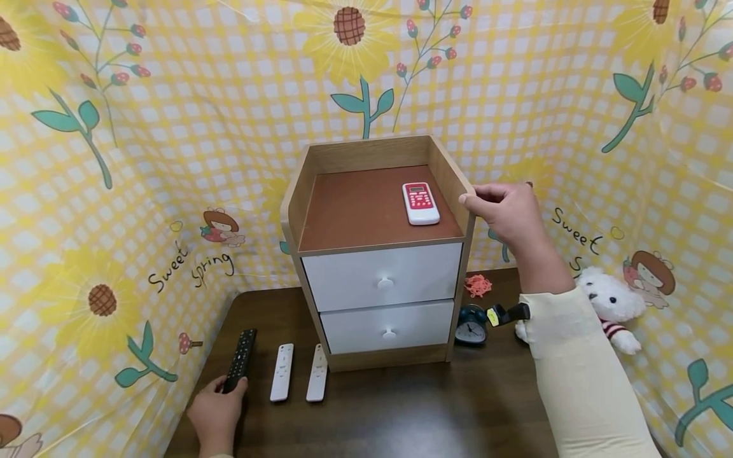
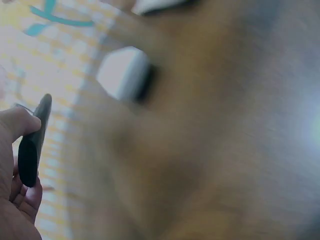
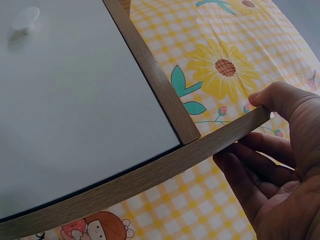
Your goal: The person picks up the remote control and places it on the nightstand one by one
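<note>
My left hand (image 1: 216, 410) grips the lower end of a black remote control (image 1: 240, 357) at the left side of the table. In the left wrist view the thumb and fingers hold the dark remote (image 2: 35, 145) by its edges. My right hand (image 1: 506, 213) pinches the right side panel of a small wooden cabinet (image 1: 373, 366) near its top front. The right wrist view shows thumb above and fingers below the panel edge (image 3: 225, 135). On the cabinet's brown top lies a white and red remote (image 1: 420, 205). Both white drawers (image 1: 382, 280) are closed.
Two white remotes (image 1: 282, 372) lie on the dark table (image 1: 401, 413) left of the cabinet. To its right are a dark alarm clock (image 1: 472, 326), a coral stringy bundle (image 1: 478, 285) and a white teddy bear (image 1: 609, 299). Patterned yellow cloth (image 1: 229, 127) hangs around the table.
</note>
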`<state>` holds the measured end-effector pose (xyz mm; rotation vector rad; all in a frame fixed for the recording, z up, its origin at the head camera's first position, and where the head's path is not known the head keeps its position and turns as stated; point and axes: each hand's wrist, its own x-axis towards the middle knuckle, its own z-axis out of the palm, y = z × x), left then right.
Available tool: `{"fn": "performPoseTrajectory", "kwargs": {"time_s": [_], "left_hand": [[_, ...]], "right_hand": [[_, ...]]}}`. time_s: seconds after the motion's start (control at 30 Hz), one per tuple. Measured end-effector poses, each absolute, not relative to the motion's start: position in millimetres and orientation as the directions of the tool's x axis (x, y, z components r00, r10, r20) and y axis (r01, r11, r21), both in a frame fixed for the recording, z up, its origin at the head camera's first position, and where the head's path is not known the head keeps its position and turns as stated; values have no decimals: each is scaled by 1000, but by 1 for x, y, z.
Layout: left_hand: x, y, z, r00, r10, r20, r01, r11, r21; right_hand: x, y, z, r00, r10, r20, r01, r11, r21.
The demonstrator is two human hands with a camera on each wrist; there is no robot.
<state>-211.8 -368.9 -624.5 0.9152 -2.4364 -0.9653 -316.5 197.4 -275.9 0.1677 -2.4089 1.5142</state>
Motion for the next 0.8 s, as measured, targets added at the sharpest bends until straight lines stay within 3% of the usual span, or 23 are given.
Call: {"fn": "performPoseTrajectory", "kwargs": {"time_s": [0.2, 0.43, 0.67, 0.8], "left_hand": [[-219, -365, -566, -711, -690, 134, -393, 549, 738], [-227, -352, -469, -681, -702, 206, -335, 549, 766], [-234, -328, -351, -745, -626, 230, -312, 632, 709], [-240, -311, -301, -754, -595, 280, -288, 682, 673]], "right_hand": [[-317, 197, -277, -948, 60, 312, -256, 441, -860], [-317, 194, -277, -947, 64, 315, -256, 442, -859], [-315, 195, -278, -950, 75, 303, -242, 438, -866], [-314, 195, -278, -951, 77, 301, -240, 434, -869]]}}
